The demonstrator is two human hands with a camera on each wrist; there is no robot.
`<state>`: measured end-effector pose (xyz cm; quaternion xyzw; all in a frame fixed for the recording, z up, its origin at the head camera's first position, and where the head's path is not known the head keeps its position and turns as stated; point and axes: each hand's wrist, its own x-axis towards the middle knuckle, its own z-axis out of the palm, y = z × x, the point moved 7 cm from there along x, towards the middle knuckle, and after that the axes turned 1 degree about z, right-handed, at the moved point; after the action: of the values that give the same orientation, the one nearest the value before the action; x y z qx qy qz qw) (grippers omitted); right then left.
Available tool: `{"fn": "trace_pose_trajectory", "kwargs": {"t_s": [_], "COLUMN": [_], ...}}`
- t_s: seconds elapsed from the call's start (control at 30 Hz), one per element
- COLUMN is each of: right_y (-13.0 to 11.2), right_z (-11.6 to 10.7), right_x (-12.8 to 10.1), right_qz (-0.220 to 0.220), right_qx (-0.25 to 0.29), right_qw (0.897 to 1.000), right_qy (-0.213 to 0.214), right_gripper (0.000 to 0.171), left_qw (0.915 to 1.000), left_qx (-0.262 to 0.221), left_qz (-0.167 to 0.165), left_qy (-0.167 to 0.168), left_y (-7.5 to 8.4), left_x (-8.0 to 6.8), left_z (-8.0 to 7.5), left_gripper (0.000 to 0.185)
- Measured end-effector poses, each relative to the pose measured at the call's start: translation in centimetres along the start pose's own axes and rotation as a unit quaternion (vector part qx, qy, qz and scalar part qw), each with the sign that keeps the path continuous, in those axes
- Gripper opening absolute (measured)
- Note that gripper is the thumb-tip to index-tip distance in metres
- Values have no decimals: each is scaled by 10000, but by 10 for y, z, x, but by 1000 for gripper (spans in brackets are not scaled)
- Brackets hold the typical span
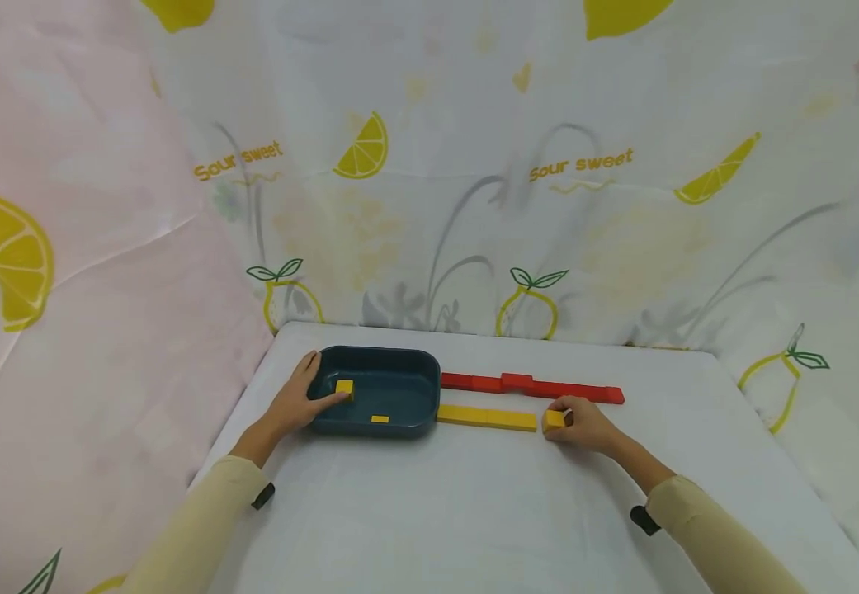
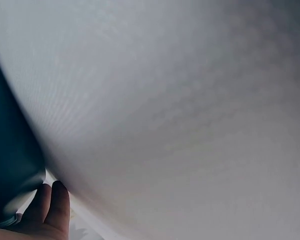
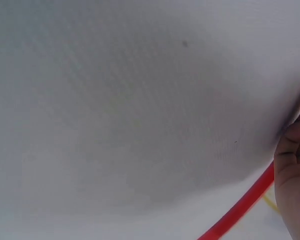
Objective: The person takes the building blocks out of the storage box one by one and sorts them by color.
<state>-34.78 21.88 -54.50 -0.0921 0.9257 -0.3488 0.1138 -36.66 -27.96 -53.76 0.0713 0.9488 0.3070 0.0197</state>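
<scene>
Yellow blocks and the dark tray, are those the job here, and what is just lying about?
In hand:
left hand pinching a small yellow block inside the dark teal plastic tray
right hand gripping a yellow block beside the yellow block row

Lying about:
red block row
lemon-print cloth

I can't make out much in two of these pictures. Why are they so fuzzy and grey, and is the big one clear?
Head view: evenly lit and sharp, so the tray, red blocks and both hands show, though the edges bend. Left wrist view: too close to the white cloth, just a blur with the dark tray side and fingers. Right wrist view: the same grey blur, with a smeared red streak.
</scene>
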Motion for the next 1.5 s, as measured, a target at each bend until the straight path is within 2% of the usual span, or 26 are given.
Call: {"fn": "trace_pose_trajectory", "kwargs": {"t_s": [0.23, 0.43, 1.0, 1.17, 1.5], "right_y": [6, 7, 8, 9, 8], "right_z": [3, 5, 5, 6, 9], "right_x": [2, 3, 1, 1, 4], "right_qz": [338, 424, 504, 559, 401], "right_qx": [-82, 74, 156, 213, 168], "right_qw": [9994, 9991, 9986, 9981, 9989], "right_qy": [-61, -53, 99, 166, 190], "right_gripper": [40, 42, 44, 42, 41], "left_qw": [10000, 10000, 10000, 10000, 9999], "left_qx": [12, -16, 23, 25, -4], "left_qz": [40, 49, -6, 67, 91], "left_qy": [22, 41, 35, 54, 105], "left_y": [2, 1, 4, 4, 5], "left_x": [1, 1, 2, 2, -4], "left_z": [1, -1, -2, -2, -3], "left_gripper": [112, 112, 113, 112, 109]}}
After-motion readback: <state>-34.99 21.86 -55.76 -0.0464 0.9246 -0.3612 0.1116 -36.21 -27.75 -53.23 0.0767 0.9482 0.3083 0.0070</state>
